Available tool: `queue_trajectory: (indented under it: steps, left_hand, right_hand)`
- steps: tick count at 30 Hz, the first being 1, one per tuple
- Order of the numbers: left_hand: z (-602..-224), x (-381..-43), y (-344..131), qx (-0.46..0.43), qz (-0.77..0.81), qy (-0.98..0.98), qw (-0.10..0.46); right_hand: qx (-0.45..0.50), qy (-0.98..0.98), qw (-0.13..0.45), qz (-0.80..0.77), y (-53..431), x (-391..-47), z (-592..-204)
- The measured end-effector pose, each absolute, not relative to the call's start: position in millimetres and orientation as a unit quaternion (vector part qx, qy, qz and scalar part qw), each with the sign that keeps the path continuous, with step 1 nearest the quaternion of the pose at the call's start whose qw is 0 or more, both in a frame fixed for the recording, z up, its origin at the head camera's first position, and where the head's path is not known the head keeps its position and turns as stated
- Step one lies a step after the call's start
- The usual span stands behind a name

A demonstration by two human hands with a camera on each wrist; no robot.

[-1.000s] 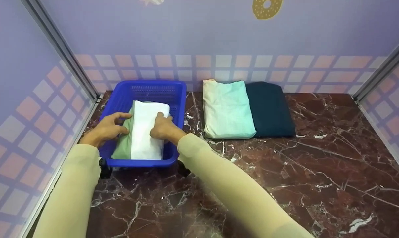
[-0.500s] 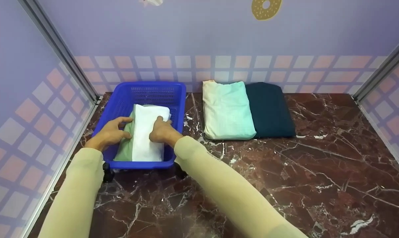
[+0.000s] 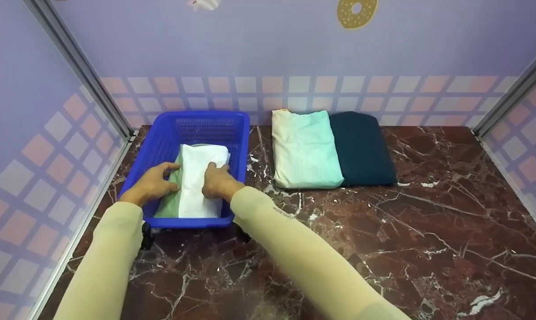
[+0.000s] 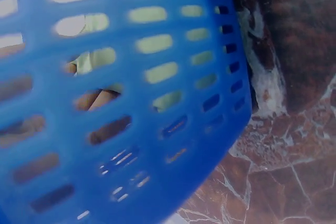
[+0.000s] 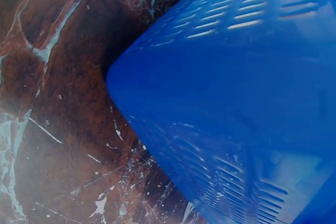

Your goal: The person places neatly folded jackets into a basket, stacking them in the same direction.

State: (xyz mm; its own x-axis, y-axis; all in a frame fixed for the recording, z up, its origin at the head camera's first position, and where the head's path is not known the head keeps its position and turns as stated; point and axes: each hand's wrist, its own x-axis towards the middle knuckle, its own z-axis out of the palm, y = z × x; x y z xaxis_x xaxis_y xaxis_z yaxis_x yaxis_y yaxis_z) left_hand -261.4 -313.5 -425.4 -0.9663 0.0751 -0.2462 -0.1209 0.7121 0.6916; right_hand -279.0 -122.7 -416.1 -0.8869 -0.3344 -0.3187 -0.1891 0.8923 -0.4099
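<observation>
A folded bundle of cloth, with a white part (image 3: 192, 198) on the right and a green part (image 3: 168, 208) on the left, lies inside the front of a blue plastic basket (image 3: 192, 222). My left hand (image 3: 152, 183) holds its green edge, thumb and index finger spread along it. My right hand (image 3: 219, 181) grips the white side, thumb on top and the other fingers curled at the right edge, partly hidden. Slots in the basket wall (image 4: 142, 156) show pale green cloth (image 4: 161, 73) in the left wrist view. Only the basket's outside (image 5: 210, 87) and the tabletop appear in the right wrist view.
Right of the basket lie a folded pale mint cloth (image 3: 308, 151) and a folded dark navy cloth (image 3: 363, 151), side by side against the back wall (image 3: 268, 44). Beneath everything is a dark red marbled tabletop (image 3: 406, 249). A side panel (image 3: 37, 133) stands close on the left.
Both hands have moved down and slightly toward me with the folded cloth, which sits lower in the basket. The pale mint and navy cloths have stayed put.
</observation>
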Motion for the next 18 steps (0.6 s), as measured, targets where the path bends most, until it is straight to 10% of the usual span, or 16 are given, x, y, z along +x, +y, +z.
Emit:
queue_trajectory:
  steps: [18]
  left_hand:
    - [-414,-267,-305,-0.010,0.349,0.934,0.074]
  right_hand:
    - [-0.134,0.963,0.127,-0.198,-122,-274,-407]
